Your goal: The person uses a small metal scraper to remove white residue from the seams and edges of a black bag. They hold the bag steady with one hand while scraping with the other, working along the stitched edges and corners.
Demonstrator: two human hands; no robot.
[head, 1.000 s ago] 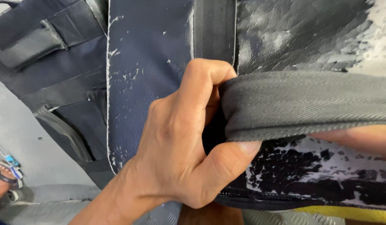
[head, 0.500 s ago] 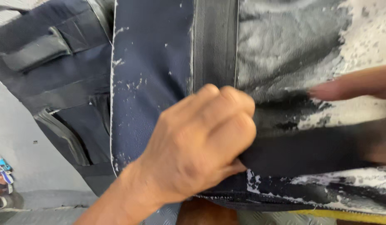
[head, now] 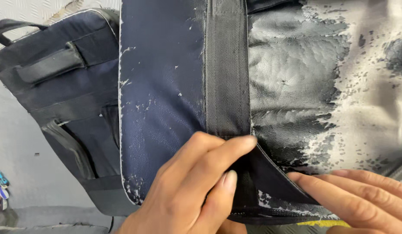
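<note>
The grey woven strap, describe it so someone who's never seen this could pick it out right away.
Start at the big worn bag panel filling the view, navy on one side and peeling black on the other. The grey woven strap runs straight down the seam between those halves to the left hand. Its herringbone weave sets it apart from the smooth, flaking panels beside it.

A second dark bag (head: 58,99) lies on the grey floor (head: 19,173), beside small blue-red objects (head: 0,186).
</note>
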